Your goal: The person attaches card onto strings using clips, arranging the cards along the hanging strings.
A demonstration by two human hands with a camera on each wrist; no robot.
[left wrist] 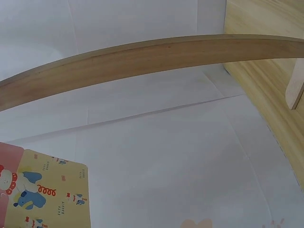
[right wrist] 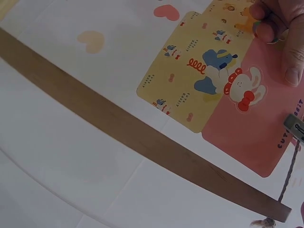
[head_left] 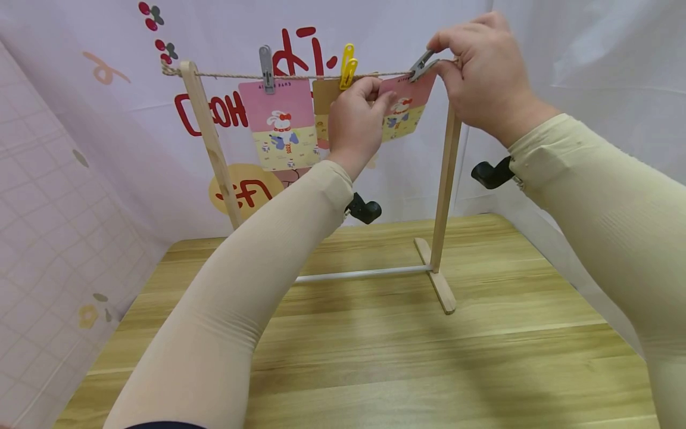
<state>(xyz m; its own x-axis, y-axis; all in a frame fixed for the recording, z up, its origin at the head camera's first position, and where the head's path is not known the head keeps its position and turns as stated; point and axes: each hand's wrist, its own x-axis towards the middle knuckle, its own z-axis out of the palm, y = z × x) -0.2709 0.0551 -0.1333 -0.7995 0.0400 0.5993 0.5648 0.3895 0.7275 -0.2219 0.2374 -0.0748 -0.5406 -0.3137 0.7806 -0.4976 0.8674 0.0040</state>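
My left hand [head_left: 356, 119] pinches the left edge of a pink-and-yellow rabbit card [head_left: 407, 113] by thumb and fingers. With thumb and fingers, my right hand [head_left: 485, 74] grips a grey clothespin [head_left: 422, 64] at the rope and the card's top edge. In the right wrist view, the clothespin's tip [right wrist: 294, 126] lies over the card's lettered edge, beside the twine rope [right wrist: 289, 173]. The left wrist view catches only the card's lower part [left wrist: 54, 190]. Behind my left hand, a brown-topped card [head_left: 324, 95] hangs partly hidden, near yellow clothespins [head_left: 348, 68].
Another rabbit card [head_left: 284, 122] hangs at the left from a grey clothespin [head_left: 266, 71]. The rope [head_left: 230, 75] runs between wooden posts, the right post [head_left: 446, 202] standing on a wooden foot [head_left: 442, 292]. A white rod [head_left: 370, 273] crosses low above the table [head_left: 375, 363]. Printed cloth hangs behind.
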